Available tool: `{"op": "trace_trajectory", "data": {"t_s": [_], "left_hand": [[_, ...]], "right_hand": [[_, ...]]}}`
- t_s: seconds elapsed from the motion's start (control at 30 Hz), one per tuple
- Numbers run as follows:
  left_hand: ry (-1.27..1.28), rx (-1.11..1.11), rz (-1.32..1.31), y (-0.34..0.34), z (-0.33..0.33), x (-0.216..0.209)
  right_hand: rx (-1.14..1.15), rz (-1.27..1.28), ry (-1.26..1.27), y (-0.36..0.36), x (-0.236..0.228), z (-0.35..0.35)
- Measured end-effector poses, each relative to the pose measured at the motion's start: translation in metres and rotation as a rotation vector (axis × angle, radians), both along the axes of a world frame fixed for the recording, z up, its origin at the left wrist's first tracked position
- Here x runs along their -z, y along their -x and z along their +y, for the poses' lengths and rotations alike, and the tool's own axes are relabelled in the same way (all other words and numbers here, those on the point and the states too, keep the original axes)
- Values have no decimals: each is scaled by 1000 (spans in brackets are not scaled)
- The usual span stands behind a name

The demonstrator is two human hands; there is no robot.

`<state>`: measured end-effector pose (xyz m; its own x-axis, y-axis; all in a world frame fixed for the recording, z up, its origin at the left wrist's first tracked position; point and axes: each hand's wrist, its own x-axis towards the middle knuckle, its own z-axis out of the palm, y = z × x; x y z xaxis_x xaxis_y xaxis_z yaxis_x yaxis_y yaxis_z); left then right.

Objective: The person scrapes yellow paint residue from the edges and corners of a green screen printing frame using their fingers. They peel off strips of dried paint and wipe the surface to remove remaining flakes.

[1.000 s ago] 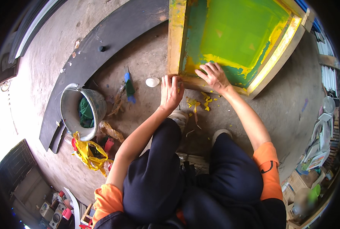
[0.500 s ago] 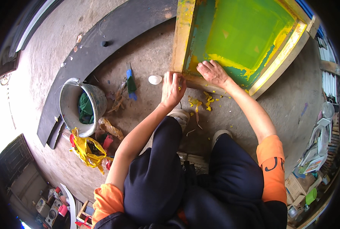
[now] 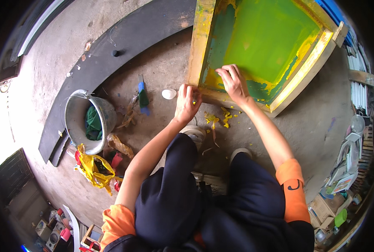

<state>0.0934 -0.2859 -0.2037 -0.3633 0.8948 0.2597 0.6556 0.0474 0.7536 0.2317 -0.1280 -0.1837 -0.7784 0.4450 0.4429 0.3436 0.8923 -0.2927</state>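
Left hand (image 3: 187, 106), right hand (image 3: 237, 88) curled

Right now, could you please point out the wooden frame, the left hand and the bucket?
Wooden frame (image 3: 200, 46): head view, left rail.
Left hand (image 3: 187, 106): head view, its back.
Bucket (image 3: 108, 114): head view, outer wall.

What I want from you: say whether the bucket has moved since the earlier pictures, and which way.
No, in no direction: the bucket keeps its place relative to the black board; the whole view just shifts slightly.
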Motion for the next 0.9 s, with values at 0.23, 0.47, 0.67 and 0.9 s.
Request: {"op": "trace_trajectory", "data": {"t_s": [0.23,0.47,0.67,0.9], "left_hand": [[48,-4,-11,0,-2,4],[44,11,-9,1,-2,2],[60,-8,-2,2,-4,3],[86,18,-27,2,-2,1]], "right_hand": [[68,-214,-164,-14,26,-33],[32,-117,-132,-18,30,-26],[188,-54,-32,-7,17,-23],[120,-137,-110,5,25,-19]]}}
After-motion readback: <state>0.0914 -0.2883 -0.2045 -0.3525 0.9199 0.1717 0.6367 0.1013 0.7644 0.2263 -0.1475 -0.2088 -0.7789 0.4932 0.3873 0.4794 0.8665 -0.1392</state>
